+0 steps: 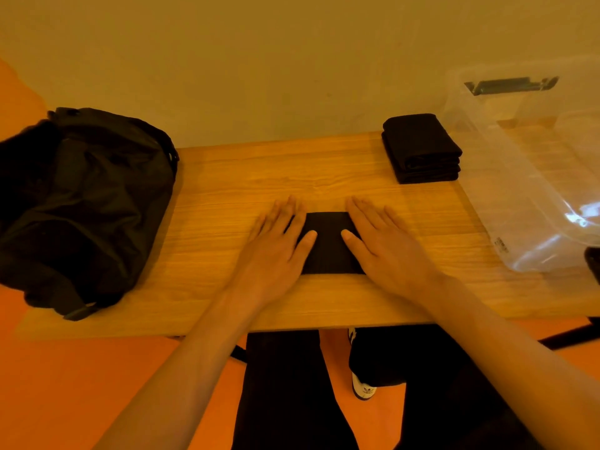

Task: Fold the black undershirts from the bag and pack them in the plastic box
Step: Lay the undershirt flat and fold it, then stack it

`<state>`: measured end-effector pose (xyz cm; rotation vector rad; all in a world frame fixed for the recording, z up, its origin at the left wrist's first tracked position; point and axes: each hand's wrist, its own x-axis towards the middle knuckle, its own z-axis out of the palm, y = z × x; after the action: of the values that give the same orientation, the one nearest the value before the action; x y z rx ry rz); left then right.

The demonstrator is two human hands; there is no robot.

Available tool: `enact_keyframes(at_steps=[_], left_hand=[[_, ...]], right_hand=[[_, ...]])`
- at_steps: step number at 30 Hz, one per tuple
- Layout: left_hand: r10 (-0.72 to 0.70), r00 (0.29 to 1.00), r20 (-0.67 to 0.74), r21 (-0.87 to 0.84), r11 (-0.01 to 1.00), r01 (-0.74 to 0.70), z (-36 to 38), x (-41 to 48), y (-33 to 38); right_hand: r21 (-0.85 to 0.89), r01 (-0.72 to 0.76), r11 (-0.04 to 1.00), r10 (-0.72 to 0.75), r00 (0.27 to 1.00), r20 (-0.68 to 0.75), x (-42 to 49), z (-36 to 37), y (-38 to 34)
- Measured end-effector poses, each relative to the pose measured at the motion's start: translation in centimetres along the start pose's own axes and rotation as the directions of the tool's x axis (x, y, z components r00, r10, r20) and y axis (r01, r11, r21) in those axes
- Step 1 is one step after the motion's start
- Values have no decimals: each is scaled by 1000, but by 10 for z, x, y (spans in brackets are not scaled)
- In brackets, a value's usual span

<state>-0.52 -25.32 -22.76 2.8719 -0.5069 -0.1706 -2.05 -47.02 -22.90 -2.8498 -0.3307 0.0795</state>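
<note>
A folded black undershirt (pixel 328 245) lies flat as a small rectangle in the middle of the wooden table (pixel 227 190). My left hand (pixel 279 245) presses flat on its left edge, fingers spread. My right hand (pixel 383 245) lies flat on its right edge, fingers apart too. Neither hand grips the cloth. A stack of folded black undershirts (pixel 422 149) sits at the back right of the table. The black bag (pixel 81 203) slumps at the left end. The clear plastic box (pixel 532 177) stands at the right end, with nothing black visible inside it.
A plain wall rises right behind the table. The table's front edge runs just below my wrists; under it are my legs in black trousers and a white shoe (pixel 362 386) on an orange floor. A dark object (pixel 594 264) pokes in at the right edge.
</note>
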Motion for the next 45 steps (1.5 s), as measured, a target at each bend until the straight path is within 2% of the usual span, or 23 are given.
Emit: enact_keyframes(at_steps=[2, 3, 5, 6, 8, 11, 16, 21, 27, 31, 37, 40, 42, 44, 45], left_hand=[[-83, 995, 56, -102, 991, 88, -11, 1, -13], [-141, 988, 62, -212, 965, 151, -17, 1, -20], [-285, 958, 31, -469, 842, 266, -32, 4, -30], [-329, 944, 3, -551, 788, 276, -39, 7, -33], [-327, 945, -17, -613, 750, 249, -53, 15, -34], [-235, 970, 64, -511, 827, 234, -65, 18, -24], [-250, 951, 181, -315, 902, 297, -55, 13, -12], [-161, 977, 140, -323, 925, 199, -52, 28, -9], [-33, 947, 319, -338, 930, 146, -68, 46, -12], [30, 941, 336, -433, 893, 126, -73, 46, -12], [18, 947, 321, -692, 687, 222, -75, 39, -13], [-54, 955, 291, -872, 396, 288, -71, 38, -5], [-81, 951, 299, -925, 218, 310, -68, 37, -2], [-50, 932, 359, -921, 139, 363, -67, 34, -2], [-46, 921, 387, -907, 160, 389, -66, 33, -3]], right_hand=[[66, -9, 998, 7, 1000, 30, -1, -9, 5], [136, -14, 991, 11, 1000, 24, -1, -15, 7], [322, -50, 946, 60, 998, -23, 2, -29, 10], [385, -63, 921, 87, 995, -46, 5, -35, 10], [384, -65, 921, 88, 995, -43, 14, -44, 10], [323, -55, 945, 37, 997, 62, 26, -57, 6], [221, -21, 975, -16, 986, 167, 37, -63, 6], [233, -93, 968, 15, 949, 315, 51, -61, 8], [218, -177, 960, 41, 856, 516, 65, -74, 6], [267, -198, 943, 36, 860, 510, 62, -73, 8], [443, -267, 856, 14, 868, 497, 46, -78, 13], [531, -299, 793, -6, 867, 498, 40, -79, 15], [594, -331, 733, 9, 878, 479, 37, -79, 15], [652, -353, 671, 36, 894, 447, 34, -78, 17], [667, -360, 653, 53, 900, 433, 32, -77, 18]])
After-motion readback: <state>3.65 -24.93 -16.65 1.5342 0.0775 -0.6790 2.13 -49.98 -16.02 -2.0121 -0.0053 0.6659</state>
